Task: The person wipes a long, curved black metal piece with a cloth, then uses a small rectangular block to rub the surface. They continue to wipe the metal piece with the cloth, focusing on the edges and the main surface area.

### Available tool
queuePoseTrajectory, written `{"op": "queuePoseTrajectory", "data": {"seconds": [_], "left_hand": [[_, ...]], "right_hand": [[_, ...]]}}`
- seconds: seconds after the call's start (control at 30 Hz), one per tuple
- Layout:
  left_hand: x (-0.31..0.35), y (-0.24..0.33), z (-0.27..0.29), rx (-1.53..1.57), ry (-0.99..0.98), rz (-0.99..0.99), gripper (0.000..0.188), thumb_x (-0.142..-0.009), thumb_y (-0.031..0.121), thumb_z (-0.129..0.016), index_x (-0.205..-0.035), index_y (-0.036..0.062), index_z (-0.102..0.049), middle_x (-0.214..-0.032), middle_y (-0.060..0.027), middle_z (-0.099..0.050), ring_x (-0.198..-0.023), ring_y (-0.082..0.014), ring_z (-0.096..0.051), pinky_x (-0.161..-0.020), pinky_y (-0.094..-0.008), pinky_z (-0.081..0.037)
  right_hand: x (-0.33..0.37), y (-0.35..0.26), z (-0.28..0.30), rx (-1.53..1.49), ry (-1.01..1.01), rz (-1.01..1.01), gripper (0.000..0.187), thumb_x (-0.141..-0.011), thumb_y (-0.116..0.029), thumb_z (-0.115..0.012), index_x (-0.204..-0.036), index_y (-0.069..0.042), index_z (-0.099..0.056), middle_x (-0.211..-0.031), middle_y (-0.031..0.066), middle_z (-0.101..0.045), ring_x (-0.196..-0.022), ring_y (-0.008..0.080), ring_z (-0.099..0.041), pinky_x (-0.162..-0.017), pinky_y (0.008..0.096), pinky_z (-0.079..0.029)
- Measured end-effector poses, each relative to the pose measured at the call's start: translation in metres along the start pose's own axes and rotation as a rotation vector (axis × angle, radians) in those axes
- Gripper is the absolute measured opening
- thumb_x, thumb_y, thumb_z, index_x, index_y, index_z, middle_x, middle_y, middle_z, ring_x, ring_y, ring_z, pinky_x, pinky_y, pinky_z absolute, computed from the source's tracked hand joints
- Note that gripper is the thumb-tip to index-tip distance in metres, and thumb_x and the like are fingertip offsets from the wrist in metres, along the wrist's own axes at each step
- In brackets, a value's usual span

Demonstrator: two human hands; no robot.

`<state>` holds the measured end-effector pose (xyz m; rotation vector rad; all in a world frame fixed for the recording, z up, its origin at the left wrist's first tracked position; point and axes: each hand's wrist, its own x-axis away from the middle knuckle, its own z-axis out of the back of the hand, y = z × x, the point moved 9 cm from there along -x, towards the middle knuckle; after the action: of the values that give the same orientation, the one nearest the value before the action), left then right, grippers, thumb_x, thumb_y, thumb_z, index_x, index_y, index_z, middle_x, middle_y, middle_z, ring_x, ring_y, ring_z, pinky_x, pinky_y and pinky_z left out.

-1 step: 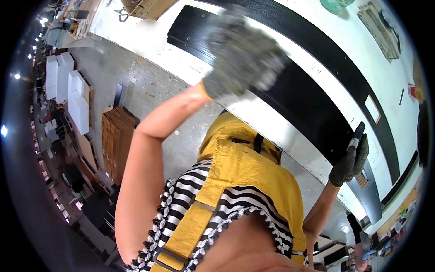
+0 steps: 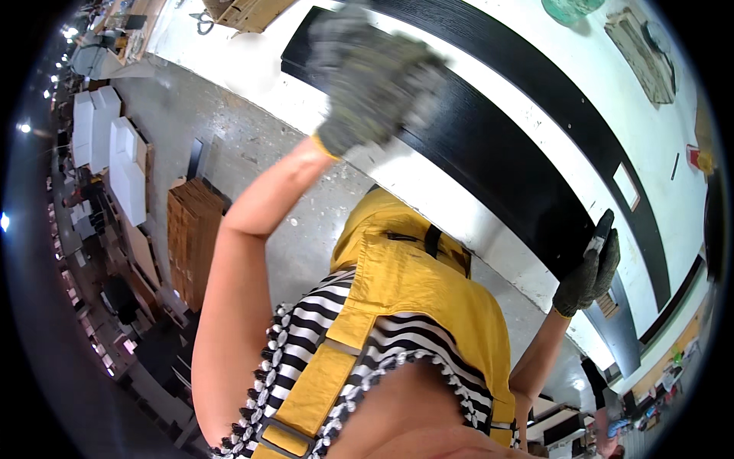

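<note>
A long black board with a smooth dark face lies along the near edge of the white worktable. Over its left part is my left hand, in a grey-green work glove and smeared by motion; its fingers cannot be made out. At the board's right end rests my right hand, gloved alike, fingers pointing away from me. A slim black-and-grey tool shows along those fingers, its exact kind unclear. Farther back lies a second black board with a rectangular cutout near its right end.
Scissors and a cardboard box are at the table's far left. A worn wooden block and a green translucent object sit at the far right. Stacked brown boards stand on the floor to the left.
My left hand has moved left along the near board, uncovering more of its middle. The right hand stays at the board's right end.
</note>
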<state>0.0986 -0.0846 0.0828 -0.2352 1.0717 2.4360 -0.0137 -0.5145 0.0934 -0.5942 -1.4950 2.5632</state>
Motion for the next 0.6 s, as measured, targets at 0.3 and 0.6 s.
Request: {"op": "queuePoseTrajectory", "data": {"seconds": [0.3, 0.6], "left_hand": [[0.008, -0.035, 0.11, -0.233, 0.456, 0.28, 0.038, -0.083, 0.012, -0.07, -0.119, 0.0021, -0.067, -0.11, -0.0187, -0.069, -0.101, -0.0348, -0.067, -0.09, -0.04, -0.052], [0.043, -0.061, 0.103, -0.356, 0.625, 0.346, 0.04, -0.089, 0.006, -0.07, -0.128, 0.0031, -0.064, -0.122, -0.0099, -0.068, -0.113, -0.0211, -0.062, -0.102, -0.0339, -0.046]], "right_hand": [[-0.042, -0.033, -0.033, 0.144, -0.325, -0.039, 0.046, -0.081, -0.007, -0.07, -0.127, -0.004, -0.066, -0.13, 0.0167, -0.064, -0.125, 0.0317, -0.058, -0.109, 0.0468, -0.044], [-0.102, -0.135, -0.236, -0.005, -1.067, 0.446, 0.057, -0.072, -0.001, -0.073, -0.128, -0.014, -0.067, -0.128, 0.0124, -0.062, -0.116, 0.0328, -0.062, -0.096, 0.0436, -0.054]]}}
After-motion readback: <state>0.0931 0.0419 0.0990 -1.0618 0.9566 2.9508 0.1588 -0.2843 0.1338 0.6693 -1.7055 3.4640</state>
